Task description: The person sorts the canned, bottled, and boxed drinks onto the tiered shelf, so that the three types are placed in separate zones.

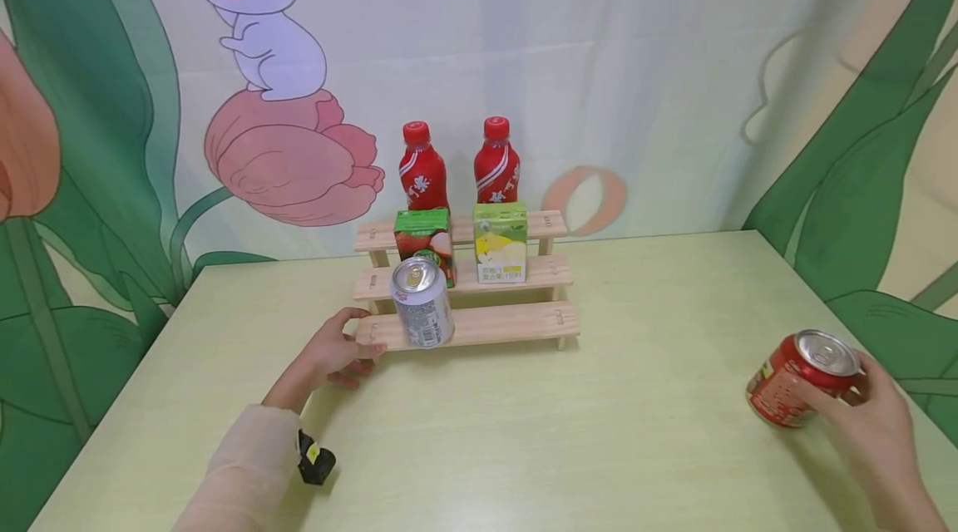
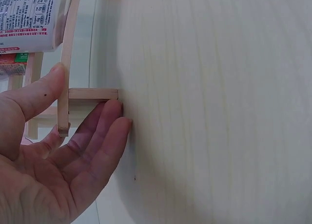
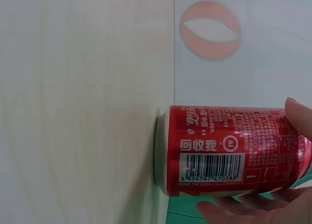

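Observation:
A red Coca-Cola can (image 1: 795, 382) is in my right hand (image 1: 871, 424), at the right side of the table. In the right wrist view, the thumb and fingers lie on either side of the can's (image 3: 229, 151) upper part; whether its base touches the table I cannot tell. My left hand (image 1: 340, 353) grips the left end of the lowest step of a three-step wooden rack (image 1: 509, 324), thumb on top and fingers beneath, as the left wrist view shows. Beside that thumb, a white and silver can (image 1: 427, 312) stands on the lowest step.
On the middle step stand a green-topped juice carton (image 1: 422, 224) and a yellow-green juice carton (image 1: 501, 245). Behind them, two red bottles (image 1: 423, 174) rise at the top step. A printed curtain (image 1: 659, 83) hangs along the table's (image 1: 636, 432) back edge.

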A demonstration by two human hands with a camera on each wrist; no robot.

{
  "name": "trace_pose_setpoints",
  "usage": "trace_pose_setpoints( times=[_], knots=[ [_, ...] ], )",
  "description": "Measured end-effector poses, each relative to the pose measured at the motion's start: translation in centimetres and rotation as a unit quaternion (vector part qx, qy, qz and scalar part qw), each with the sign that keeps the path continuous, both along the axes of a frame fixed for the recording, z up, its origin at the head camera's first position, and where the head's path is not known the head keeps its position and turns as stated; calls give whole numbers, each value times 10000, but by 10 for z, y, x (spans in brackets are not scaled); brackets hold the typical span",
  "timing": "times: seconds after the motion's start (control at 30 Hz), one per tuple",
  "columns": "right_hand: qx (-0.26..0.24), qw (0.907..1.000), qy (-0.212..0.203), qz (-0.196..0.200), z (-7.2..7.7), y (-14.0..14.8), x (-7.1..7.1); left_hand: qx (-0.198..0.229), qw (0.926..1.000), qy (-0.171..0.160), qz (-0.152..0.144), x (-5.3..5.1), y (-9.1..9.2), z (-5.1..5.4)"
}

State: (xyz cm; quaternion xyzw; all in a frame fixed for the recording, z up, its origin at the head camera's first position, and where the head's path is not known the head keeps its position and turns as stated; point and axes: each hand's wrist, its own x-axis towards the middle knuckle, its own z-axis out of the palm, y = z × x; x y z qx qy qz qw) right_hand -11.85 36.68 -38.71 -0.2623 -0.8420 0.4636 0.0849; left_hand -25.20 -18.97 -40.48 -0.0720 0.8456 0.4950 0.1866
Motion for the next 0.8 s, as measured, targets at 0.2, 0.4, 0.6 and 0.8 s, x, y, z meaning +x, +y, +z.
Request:
trace_pose_setpoints(
  times=[0.2, 0.4, 0.6, 0.8],
  knots=[
    [-49, 9999, 29, -113, -1, -1, -3, 1, 10000, 3, 1, 0, 0, 1],
    [-112, 9995, 58, -304, -3, -2, -7, -3, 10000, 5, 32, 1, 1, 2],
    [-152, 9991, 48, -405, -3, -4, -7, -5, 10000, -35, 52, 1, 2, 3],
    [51, 9995, 168, -272, 2, -11, -7, 17, 10000, -44, 76, 1, 2, 2]
  ],
)
